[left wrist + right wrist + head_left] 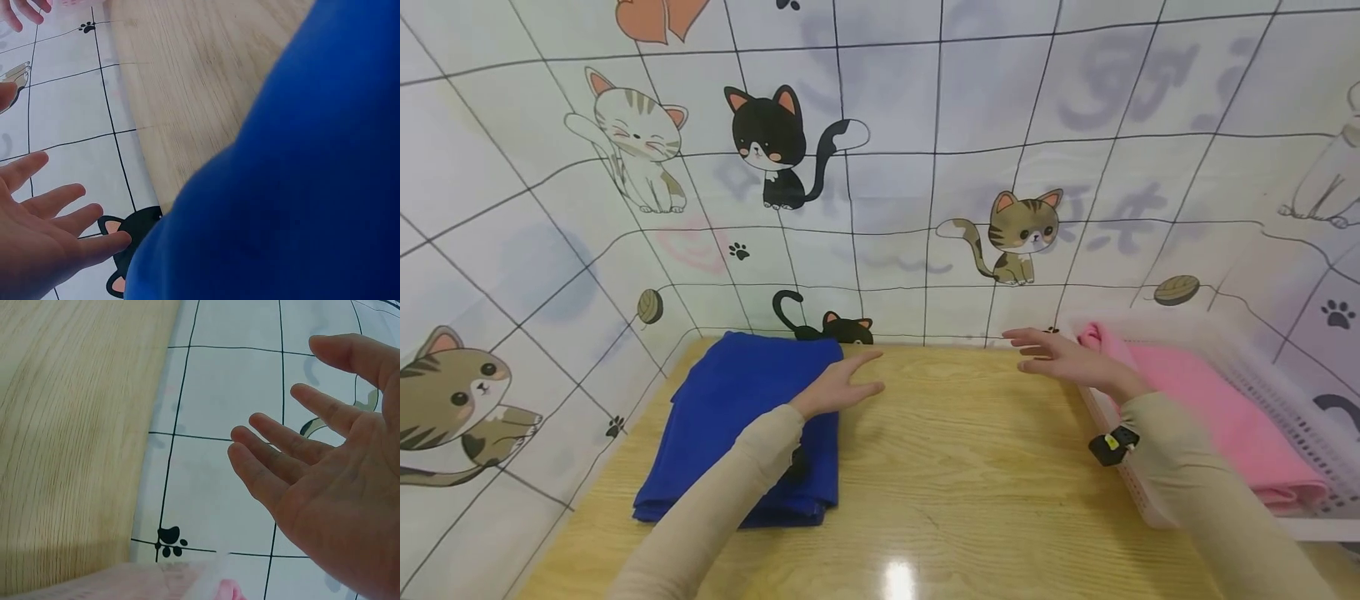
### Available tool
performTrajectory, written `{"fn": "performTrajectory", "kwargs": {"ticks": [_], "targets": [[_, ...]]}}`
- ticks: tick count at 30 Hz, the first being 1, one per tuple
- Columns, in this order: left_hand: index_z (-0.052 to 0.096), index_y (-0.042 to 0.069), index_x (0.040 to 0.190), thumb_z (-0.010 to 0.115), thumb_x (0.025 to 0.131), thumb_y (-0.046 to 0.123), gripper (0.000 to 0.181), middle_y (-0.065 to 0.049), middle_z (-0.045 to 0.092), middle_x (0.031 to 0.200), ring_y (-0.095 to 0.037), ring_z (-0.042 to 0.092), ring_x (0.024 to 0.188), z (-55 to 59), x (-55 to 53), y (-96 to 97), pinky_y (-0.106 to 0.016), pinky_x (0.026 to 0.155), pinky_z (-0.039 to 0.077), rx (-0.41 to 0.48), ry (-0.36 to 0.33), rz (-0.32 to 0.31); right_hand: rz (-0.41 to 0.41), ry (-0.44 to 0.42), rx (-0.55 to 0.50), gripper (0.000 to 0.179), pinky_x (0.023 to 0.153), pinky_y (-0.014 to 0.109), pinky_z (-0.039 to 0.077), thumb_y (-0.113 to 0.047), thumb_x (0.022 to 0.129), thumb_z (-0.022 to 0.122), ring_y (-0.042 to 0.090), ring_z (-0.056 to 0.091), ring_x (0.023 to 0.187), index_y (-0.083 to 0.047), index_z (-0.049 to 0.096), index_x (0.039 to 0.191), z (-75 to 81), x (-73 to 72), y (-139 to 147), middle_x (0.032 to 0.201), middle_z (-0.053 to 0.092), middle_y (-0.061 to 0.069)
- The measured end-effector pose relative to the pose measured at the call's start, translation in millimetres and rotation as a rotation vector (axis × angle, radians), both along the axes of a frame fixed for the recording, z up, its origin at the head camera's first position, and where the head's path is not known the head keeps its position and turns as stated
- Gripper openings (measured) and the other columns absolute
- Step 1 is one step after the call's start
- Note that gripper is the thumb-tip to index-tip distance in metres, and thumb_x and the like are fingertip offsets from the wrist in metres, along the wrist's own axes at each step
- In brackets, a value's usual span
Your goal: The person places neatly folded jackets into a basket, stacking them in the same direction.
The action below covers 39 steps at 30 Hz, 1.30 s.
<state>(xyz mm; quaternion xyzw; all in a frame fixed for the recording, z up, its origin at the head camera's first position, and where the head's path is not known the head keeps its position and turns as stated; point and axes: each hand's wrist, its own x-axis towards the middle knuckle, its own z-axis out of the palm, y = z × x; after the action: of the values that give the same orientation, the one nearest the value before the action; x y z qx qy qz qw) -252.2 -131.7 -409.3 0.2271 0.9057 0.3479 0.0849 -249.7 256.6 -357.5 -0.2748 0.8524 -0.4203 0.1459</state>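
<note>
My left hand [838, 389] is over the right edge of a folded stack of blue cloth [737, 392], fingers spread and holding nothing. In the left wrist view the blue cloth [312, 187] fills the right side, with the left hand [44, 231] beyond it. Near the left rim of a white plastic basket [1101, 408], my right hand [1071, 362] hovers with extended fingers and no object in it. Folded pink cloth [1217, 417] lies inside that basket. The right wrist view shows the right hand [331, 450] palm visible, fingers apart.
A wooden table [955, 467] lies under everything, its bare middle between cloth and basket. Walls [895, 183] covered in a cat-patterned grid sheet rise at the back and sides. A small black device [1114, 446] sits on the right wrist.
</note>
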Motion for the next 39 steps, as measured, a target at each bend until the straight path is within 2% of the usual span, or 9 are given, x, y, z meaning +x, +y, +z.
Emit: {"fn": "performTrajectory", "kwargs": {"ticks": [4,13,19,30,39], "targets": [[0.038,0.014,0.149,0.062,0.095,0.031,0.062,-0.010,0.039,0.149,-0.030,0.034,0.137,0.8,3.0,-6.1,-0.050,0.107,0.031,0.010,0.008,-0.004,0.002,0.024,0.008,0.055,0.101,0.059,0.035,-0.011,0.099,0.056,0.050,0.034,0.130,0.003,0.031,0.146,-3.6,0.3,-6.9,0.144,0.034,0.032],[0.035,0.014,0.150,0.063,0.094,0.031,0.065,-0.013,0.037,0.150,-0.032,0.032,0.138,2.8,11.0,-21.3,-0.052,0.107,0.031,0.018,0.031,0.005,0.046,0.046,0.009,0.055,0.101,0.055,0.038,-0.012,0.099,0.055,0.050,0.037,0.128,0.005,0.031,0.146,-28.4,-5.6,-17.8,0.143,0.035,0.033],[0.035,0.012,0.150,0.063,0.095,0.028,0.064,-0.016,0.036,0.150,-0.034,0.030,0.138,2.7,15.2,-29.7,-0.054,0.107,0.029,0.026,0.059,-0.003,0.059,0.053,0.016,0.054,0.100,0.054,0.040,-0.011,0.099,0.055,0.048,0.039,0.128,0.004,0.032,0.146,-38.1,-4.8,-27.1,0.142,0.038,0.031],[0.035,0.013,0.150,0.063,0.095,0.030,0.064,-0.013,0.033,0.153,-0.033,0.027,0.140,5.4,23.7,-47.8,-0.054,0.109,0.025,0.035,0.048,0.059,0.103,0.014,-0.063,0.054,0.105,0.055,0.032,-0.008,0.098,0.055,0.047,0.036,0.130,0.007,0.032,0.145,-43.6,-0.3,-55.7,0.146,0.033,0.029],[0.035,0.009,0.150,0.063,0.095,0.022,0.063,-0.014,0.031,0.153,-0.036,0.025,0.140,6.6,31.0,-66.3,-0.059,0.108,0.024,0.069,0.071,0.066,0.130,-0.060,-0.104,0.055,0.106,0.055,0.030,-0.006,0.099,0.053,0.050,0.031,0.132,0.008,0.028,0.146,-53.5,3.0,-78.8,0.147,0.030,0.030]]}}
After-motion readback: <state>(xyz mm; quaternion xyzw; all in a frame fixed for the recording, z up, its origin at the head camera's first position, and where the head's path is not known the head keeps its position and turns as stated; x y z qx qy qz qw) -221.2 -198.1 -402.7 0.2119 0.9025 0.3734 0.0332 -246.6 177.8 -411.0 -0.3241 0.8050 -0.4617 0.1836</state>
